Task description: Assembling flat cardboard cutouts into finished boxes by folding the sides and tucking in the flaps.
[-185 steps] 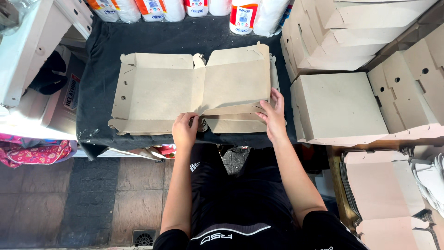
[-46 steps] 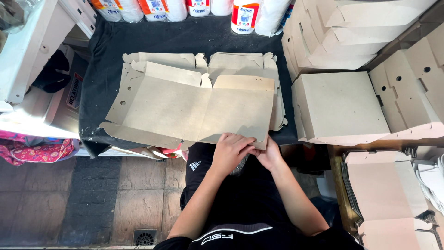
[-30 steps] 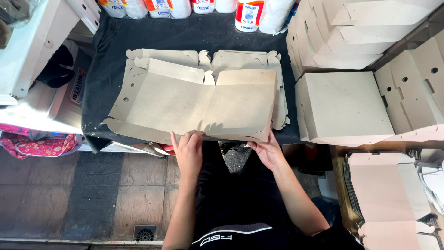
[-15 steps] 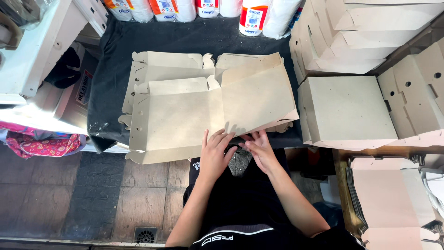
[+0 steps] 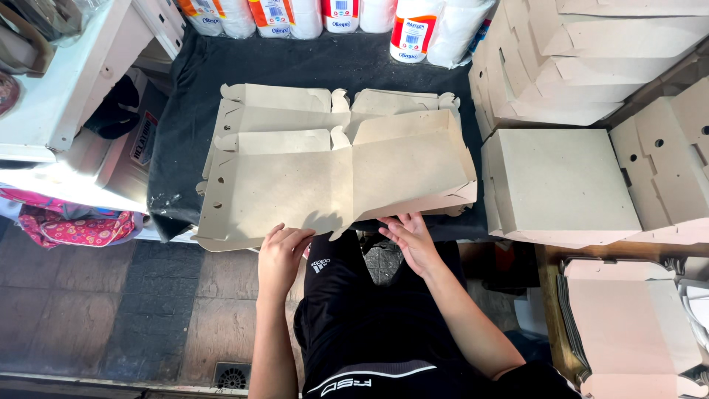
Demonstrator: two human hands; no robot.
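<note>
Your left hand [image 5: 283, 253] has its fingers [image 5: 293, 238] held loosely together and curled up against the near edge of the flat cardboard box blank [image 5: 332, 185], touching its underside near the middle of that edge; whether they pinch the card cannot be told from here. Your right hand [image 5: 410, 238] lies palm up with its fingers [image 5: 394, 227] slightly spread, tips under the near edge of the blank's right half, which is tilted upward off the pile. The blank sits at the near edge of the worktop [image 5: 192, 133], which is covered in dark cloth, and overhangs that edge toward your lap. It rests on a pile of similar flat blanks [image 5: 288, 100] that reach back toward the far edge. Along the far edge stands a row of white plastic bottles [image 5: 347, 15] with coloured labels. Past the right edge of the worktop sit stacks of folded cardboard boxes [image 5: 561, 170], and a white shelf unit [image 5: 66, 81] stands beyond the left edge.
</note>
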